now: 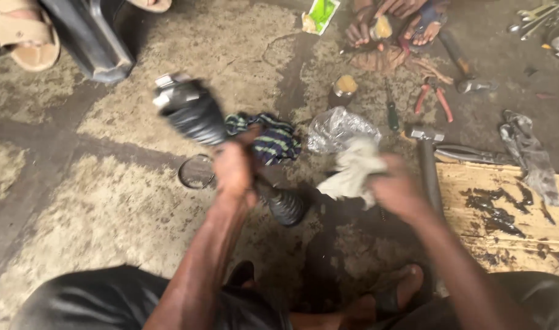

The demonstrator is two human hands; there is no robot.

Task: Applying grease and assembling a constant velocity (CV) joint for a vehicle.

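Note:
My left hand (233, 171) grips the middle of a greasy drive shaft (194, 113) that has a black ribbed rubber boot at each end; the far end points up and left, the near boot (286, 208) hangs low. My right hand (396, 189) is closed on a dirty white rag (352, 171), held just right of the shaft. Both hands are blurred. A striped blue and green cloth (273, 139) lies on the ground behind the shaft.
A hammer (427, 160), red-handled pliers (435, 98), a screwdriver (392, 113), a clear plastic bag (337, 127), a metal ring (196, 171) and a small jar (342, 90) lie on the stained concrete. Greasy cardboard (505, 214) sits right. Another person's feet (395, 27) are ahead.

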